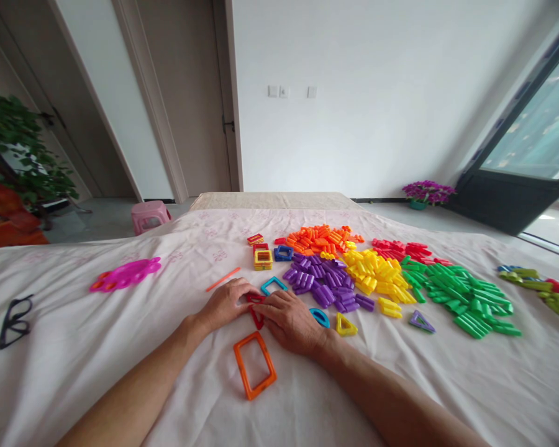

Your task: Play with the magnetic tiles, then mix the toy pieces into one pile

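My left hand point(227, 304) has its fingers closed on the left side of a red frame-shaped piece point(256, 318). From the right, my right hand point(291, 318) grips the same red piece and covers part of it. Nearer to me lies an orange rectangular frame point(255, 365), flat on the cloth. Just beyond my hands is a blue open square point(274, 285). A blue ring point(320, 318) and a yellow triangle point(346, 325) rest beside my right wrist. An orange stick point(222, 279) lies beyond my left hand.
Piles of purple point(321, 279), yellow point(377, 273), orange point(319, 239), red point(407, 251) and green point(468, 295) pieces spread to the right. Stacked squares point(263, 258) stand behind my hands. A magenta tray point(128, 274) and black glasses point(15, 321) lie left on the cloth point(97, 335).
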The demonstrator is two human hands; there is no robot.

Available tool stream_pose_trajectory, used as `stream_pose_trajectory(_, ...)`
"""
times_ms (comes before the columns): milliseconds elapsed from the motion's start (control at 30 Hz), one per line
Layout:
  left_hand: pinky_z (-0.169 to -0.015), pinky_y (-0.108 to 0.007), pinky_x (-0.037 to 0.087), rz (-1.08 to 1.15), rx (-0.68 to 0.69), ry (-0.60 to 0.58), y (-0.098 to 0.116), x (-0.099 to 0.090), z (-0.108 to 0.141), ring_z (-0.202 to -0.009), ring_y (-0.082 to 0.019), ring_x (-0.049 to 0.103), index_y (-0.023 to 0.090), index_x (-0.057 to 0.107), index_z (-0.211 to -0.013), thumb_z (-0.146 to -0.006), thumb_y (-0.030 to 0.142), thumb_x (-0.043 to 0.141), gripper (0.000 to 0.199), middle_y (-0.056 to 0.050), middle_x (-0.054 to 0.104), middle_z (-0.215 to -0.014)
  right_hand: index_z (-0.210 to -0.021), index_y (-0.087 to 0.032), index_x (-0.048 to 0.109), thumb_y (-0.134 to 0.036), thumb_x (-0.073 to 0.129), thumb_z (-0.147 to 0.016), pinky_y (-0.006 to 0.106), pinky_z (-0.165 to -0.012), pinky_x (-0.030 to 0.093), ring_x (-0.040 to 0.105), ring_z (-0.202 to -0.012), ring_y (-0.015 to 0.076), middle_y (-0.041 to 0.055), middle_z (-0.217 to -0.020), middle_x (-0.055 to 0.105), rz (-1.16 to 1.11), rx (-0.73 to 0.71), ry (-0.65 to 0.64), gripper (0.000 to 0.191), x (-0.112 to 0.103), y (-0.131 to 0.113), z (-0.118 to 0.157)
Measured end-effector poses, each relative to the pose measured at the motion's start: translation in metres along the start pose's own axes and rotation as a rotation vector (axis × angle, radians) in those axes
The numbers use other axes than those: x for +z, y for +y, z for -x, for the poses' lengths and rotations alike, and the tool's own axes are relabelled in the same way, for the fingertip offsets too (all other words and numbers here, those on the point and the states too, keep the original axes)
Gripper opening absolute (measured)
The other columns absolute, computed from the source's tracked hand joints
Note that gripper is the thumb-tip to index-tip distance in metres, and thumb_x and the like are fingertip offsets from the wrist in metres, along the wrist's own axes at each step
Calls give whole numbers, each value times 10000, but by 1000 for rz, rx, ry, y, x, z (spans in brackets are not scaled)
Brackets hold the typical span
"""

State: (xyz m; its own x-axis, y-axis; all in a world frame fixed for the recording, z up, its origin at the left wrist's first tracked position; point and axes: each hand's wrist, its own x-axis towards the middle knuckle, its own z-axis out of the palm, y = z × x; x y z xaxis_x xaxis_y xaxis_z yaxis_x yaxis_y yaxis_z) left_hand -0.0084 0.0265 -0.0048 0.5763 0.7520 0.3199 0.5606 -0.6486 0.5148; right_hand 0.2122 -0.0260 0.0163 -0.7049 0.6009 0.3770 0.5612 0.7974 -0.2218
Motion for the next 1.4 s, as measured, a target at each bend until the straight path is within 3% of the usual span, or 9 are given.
stream_pose_trajectory(300,-873,-299,471,12,-1,-2,1,-1,0,-951,-185,608,237,682,-1014,-837,394,635,241,-35,671,-990,-1316,-256,494,-224,398,-979,315,-871,374,514,-944,163,46,-1052,643,-18,-43,-11,351,0,2,1)
stream_pose_trajectory(600,-871,-309,476,-2,17,19,-3,2,0,-967,-191,605,234,680,-1023,-829,415,642,268,-38,674,-987,-1168,-270,600,-265,421,-988,326,-847,367,513,-962,180,41,-1092,621,43,-50,-39,254,4,2,0)
stream_pose_trajectory(1033,-864,-290,472,-8,12,21,-2,2,0,-950,-176,604,229,678,-1008,-834,377,648,230,-29,673,-982,-1144,-232,609,-155,444,-950,321,-867,381,522,-943,172,45,-1052,638,3,-14,-15,266,11,6,0)
stream_pose_trajectory(1233,-869,-297,471,-6,10,24,-4,3,0,-959,-179,602,236,675,-1022,-825,394,654,253,-30,668,-994,-1255,-255,539,-145,433,-950,326,-867,370,513,-969,181,53,-1080,622,21,-45,-44,341,6,4,0)
stream_pose_trajectory(1400,-862,-301,472,-8,17,17,-5,3,0,-949,-181,602,236,674,-1030,-828,403,649,263,-32,668,-982,-1169,-263,595,-179,485,-939,342,-842,372,500,-988,207,64,-1068,604,87,-1,-59,268,5,-1,-1)
